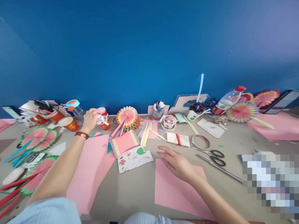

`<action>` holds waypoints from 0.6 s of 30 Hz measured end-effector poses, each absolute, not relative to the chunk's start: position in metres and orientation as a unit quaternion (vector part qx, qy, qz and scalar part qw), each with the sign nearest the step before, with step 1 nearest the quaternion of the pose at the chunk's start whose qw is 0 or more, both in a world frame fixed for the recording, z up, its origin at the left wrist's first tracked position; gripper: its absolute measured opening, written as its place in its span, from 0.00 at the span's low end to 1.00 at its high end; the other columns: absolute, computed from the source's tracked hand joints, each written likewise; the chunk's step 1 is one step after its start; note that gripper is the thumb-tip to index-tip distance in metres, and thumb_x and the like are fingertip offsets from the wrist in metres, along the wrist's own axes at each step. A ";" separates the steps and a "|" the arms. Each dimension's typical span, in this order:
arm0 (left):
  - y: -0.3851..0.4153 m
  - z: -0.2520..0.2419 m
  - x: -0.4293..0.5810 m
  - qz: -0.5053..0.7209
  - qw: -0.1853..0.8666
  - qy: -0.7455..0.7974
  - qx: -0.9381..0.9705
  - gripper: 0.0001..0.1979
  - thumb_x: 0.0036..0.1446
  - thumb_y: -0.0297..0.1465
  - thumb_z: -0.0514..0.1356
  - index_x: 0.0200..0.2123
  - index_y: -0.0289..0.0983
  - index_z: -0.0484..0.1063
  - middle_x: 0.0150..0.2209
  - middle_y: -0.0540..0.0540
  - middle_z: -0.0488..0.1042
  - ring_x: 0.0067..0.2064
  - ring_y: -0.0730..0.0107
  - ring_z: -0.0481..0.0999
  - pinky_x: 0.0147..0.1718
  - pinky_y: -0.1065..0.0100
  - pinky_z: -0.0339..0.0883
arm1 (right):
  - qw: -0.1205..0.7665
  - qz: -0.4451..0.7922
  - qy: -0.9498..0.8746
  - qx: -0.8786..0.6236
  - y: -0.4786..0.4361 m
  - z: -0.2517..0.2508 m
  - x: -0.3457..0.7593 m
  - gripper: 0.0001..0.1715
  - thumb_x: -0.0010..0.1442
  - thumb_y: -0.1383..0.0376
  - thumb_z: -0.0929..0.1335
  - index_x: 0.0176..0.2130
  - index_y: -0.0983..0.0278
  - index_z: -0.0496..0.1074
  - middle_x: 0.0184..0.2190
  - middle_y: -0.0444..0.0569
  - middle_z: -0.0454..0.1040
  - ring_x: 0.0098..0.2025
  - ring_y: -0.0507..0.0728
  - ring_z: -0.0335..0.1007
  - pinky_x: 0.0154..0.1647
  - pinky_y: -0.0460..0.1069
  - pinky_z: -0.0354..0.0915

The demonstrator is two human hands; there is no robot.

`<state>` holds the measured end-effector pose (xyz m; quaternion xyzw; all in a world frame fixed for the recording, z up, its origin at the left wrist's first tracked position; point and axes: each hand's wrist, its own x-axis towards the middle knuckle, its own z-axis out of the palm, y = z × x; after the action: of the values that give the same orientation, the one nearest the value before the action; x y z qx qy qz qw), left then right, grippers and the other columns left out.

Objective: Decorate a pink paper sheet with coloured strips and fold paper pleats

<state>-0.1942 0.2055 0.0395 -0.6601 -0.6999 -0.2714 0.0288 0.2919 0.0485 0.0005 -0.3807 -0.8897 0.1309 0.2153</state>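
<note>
My left hand [91, 120], with a beaded bracelet on the wrist, is at the rim of a red paper cup [104, 125] holding crumpled white scraps. Its fingers are bent together, and whatever they may pinch is too small to make out. My right hand [178, 165] hangs open and palm down over the top edge of a pink paper sheet [179, 196], its fingers stretched to the left. Between the hands lie a drawn-on white card [135, 158] and a pleated pink paper piece [125, 143]. Larger pink sheets [87, 174] are under my left forearm.
Pleated round fans [127, 119] stand near the blue wall [149, 56], with more green-edged fans [38, 138] at left. Scissors [216, 157], a tape roll [201, 142] and a thread-wrapped white bundle [178, 139] lie right of centre. A bottle [229, 100] leans at back right.
</note>
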 end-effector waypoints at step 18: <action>0.191 0.035 -0.197 -0.122 0.059 -0.630 -0.764 0.15 0.57 0.27 0.51 0.39 0.39 0.78 0.45 0.43 0.79 0.49 0.54 0.75 0.50 0.57 0.60 | 0.232 0.133 -0.888 -0.374 0.045 -0.009 0.296 0.21 0.68 0.70 0.59 0.54 0.59 0.73 0.57 0.54 0.73 0.56 0.59 0.73 0.51 0.53 0.72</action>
<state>-0.1971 0.1907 0.0353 -0.7644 -0.6304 -0.1216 0.0591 0.2963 0.0453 -0.0086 -0.3738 -0.8882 0.1326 0.2320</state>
